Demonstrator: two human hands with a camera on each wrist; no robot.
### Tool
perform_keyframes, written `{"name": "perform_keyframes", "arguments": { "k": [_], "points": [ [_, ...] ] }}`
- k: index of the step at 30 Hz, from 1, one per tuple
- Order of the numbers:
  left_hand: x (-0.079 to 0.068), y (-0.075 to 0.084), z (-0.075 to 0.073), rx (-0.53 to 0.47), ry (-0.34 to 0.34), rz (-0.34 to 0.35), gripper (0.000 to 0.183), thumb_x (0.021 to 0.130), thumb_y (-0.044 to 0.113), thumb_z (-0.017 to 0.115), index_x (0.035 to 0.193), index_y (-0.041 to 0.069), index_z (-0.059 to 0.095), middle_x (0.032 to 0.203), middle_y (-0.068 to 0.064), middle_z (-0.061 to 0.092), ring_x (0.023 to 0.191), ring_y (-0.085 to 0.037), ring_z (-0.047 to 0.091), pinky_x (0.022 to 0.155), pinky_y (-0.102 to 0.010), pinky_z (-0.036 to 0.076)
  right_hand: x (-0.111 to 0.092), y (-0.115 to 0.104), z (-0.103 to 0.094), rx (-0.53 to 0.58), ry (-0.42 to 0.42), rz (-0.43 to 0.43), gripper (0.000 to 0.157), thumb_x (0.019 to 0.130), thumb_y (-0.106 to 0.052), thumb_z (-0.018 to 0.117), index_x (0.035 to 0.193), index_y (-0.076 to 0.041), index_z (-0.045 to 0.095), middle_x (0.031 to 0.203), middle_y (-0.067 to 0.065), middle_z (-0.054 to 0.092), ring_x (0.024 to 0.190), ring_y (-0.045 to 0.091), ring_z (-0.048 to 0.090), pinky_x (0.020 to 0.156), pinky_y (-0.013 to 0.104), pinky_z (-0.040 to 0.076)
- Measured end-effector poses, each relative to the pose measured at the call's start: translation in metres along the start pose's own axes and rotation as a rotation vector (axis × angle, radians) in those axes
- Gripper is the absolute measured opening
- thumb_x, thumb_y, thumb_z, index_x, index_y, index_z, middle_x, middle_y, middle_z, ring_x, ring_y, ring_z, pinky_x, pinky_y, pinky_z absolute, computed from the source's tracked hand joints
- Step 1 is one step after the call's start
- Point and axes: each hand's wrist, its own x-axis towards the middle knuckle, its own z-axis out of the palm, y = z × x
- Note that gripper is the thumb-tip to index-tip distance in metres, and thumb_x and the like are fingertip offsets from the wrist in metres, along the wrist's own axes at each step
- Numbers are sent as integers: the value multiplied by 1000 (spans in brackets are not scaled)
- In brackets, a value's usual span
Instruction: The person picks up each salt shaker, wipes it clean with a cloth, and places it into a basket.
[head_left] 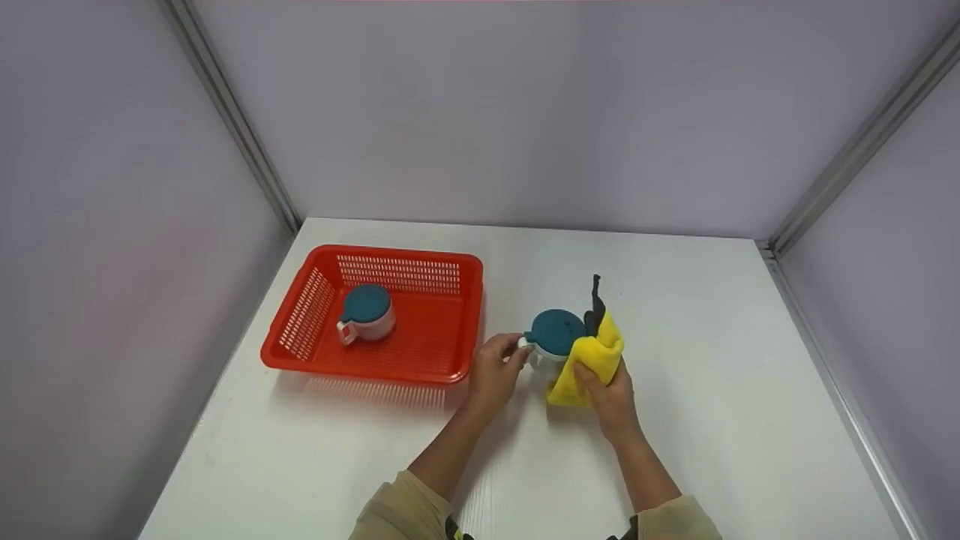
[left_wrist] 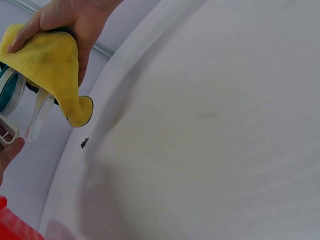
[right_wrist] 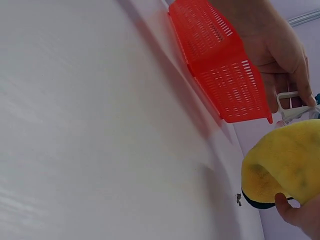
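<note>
A clear jar with a teal lid (head_left: 556, 331) and a white handle is between my two hands above the white table. My left hand (head_left: 496, 371) pinches the jar by its handle (right_wrist: 289, 104). In my right hand (head_left: 613, 397) is a yellow cloth (head_left: 598, 356) with a dark underside, gripped and bunched against the jar's right side. The cloth (left_wrist: 50, 62) hangs over part of the jar in the left wrist view, and one corner droops. Much of the jar's body is hidden behind the cloth.
To the left stands a red plastic basket (head_left: 420, 369) with slotted walls. Inside it sits a second jar (head_left: 367, 307) with a teal lid and white handle. Pale panels (head_left: 525, 112) enclose the table (head_left: 712, 420) at the back and sides. A small dark speck (left_wrist: 84, 143) lies on the tabletop.
</note>
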Motion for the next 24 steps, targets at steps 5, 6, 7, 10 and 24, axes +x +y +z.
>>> {"name": "perform_keyframes", "arguments": {
  "k": [5, 6, 7, 10, 24],
  "points": [
    [-1, 2, 1, -21, 4, 12, 20, 93, 26, 68, 112, 18, 71, 99, 7, 70, 89, -6, 67, 79, -20, 57, 1, 3, 6, 48, -7, -42, 65, 93, -32, 69, 143, -19, 29, 122, 2, 45, 113, 20, 48, 98, 14, 43],
    [-2, 2, 1, -28, 2, 6, 20, 93, 26, 69, 112, 18, 71, 99, 7, 70, 89, -6, 67, 78, -20, 57, 1, 4, 7, 57, -8, -46, 65, 93, -32, 69, 143, -19, 29, 123, 1, 45, 113, 20, 48, 99, 14, 43],
    [-2, 2, 1, -35, 0, -4, 20, 93, 26, 69, 111, 18, 71, 100, 7, 70, 88, -6, 67, 77, -20, 57, 1, 5, 8, 65, -6, -46, 66, 92, -32, 69, 143, -20, 29, 123, 1, 45, 114, 20, 48, 99, 14, 43],
    [-2, 3, 2, -52, -16, -38, 21, 92, 28, 70, 111, 20, 71, 101, 9, 70, 88, -4, 68, 76, -20, 58, 1, 7, 11, 67, 11, -42, 69, 90, -34, 71, 143, -21, 29, 123, 0, 45, 114, 18, 48, 99, 13, 43],
    [-6, 6, 5, 5, -5, -61, 27, 86, 41, 73, 109, 27, 73, 94, 15, 69, 82, -4, 66, 74, -19, 57, -2, 13, 20, 54, 63, -165, 79, 85, -29, 78, 146, -25, 28, 130, -1, 46, 116, 19, 48, 101, 13, 41]
  ]
}}
